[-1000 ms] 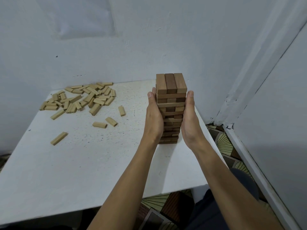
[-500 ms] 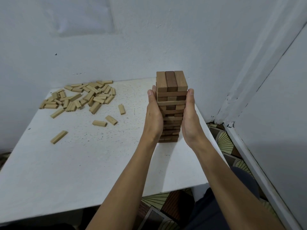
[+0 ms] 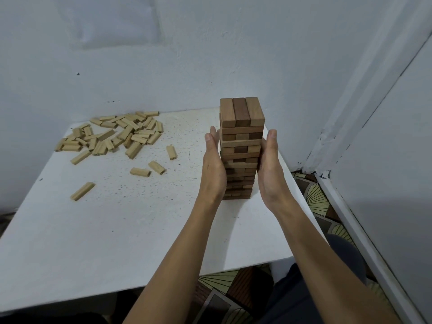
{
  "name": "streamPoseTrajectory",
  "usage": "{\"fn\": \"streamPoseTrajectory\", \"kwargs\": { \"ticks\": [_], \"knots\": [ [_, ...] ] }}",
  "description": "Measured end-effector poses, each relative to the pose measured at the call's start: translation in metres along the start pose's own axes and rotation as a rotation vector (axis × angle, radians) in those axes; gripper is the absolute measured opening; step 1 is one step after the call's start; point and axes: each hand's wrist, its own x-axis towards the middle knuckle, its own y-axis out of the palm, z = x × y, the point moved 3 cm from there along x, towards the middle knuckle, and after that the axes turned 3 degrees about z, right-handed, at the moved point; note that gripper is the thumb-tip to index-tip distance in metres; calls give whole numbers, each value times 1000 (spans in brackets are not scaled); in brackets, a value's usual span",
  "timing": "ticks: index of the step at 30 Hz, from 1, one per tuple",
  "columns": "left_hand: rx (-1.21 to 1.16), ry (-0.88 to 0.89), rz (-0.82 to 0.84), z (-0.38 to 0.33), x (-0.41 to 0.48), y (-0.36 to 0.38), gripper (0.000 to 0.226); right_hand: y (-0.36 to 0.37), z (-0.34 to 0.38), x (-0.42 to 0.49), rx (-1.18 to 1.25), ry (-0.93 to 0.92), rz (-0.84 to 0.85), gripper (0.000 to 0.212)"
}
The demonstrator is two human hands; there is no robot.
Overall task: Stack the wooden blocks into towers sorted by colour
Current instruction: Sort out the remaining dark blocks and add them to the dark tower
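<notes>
So here's what I'm looking at from the head cam. The brown tower (image 3: pixel 242 136) stands upright at the far right of the white table (image 3: pixel 93 230), close to the corner where the two walls meet. Its layers are crossed, three blocks each, and the top layer has a darker block between two lighter brown ones.

Both hands are on it. My left hand (image 3: pixel 214 169) lies flat against the tower's left side and my right hand (image 3: pixel 268 169) flat against its right side. Fingers on both are straight and together, pointing up and away, palms facing each other with the tower between them. Nothing curled, nothing pinched, just flat pressing. The fingertips reach to just below the top couple of layers.

Over at the far left of the table is the loose pile of pale blocks (image 3: pixel 117 134), all lying flat and jumbled. A few strays lie apart from it: one long block (image 3: pixel 82 191) nearest me on the left, two (image 3: pixel 139 171) (image 3: pixel 157 167) side by side toward the middle, and one more (image 3: pixel 171 152) just beyond those.

Patterned floor tiles (image 3: pixel 313 197) show to the right of the table.
</notes>
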Motion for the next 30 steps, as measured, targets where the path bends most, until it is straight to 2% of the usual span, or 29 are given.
{"fn": "streamPoseTrajectory", "kwargs": {
  "ticks": [3,5,8,13,19,26,30],
  "knots": [
    [-2,-17,-12,9,-3,-2,85,-1,-11,-6,-13,21,-9,92],
    [-10,-54,-5,17,-5,-1,91,-2,-18,-10,-6,24,-13,82],
    [-35,-103,13,26,-9,1,100,0,-26,-15,12,49,-8,82],
    [-43,-122,-2,30,-12,4,97,4,-31,-18,33,65,-19,61],
    [-34,-101,10,27,-16,5,68,5,-35,-16,45,56,-27,65],
    [-19,-93,4,24,-17,6,65,6,-35,-16,67,58,-32,58],
    [-27,-107,7,30,-14,4,70,4,-38,-14,68,56,-22,66]
  ]
}}
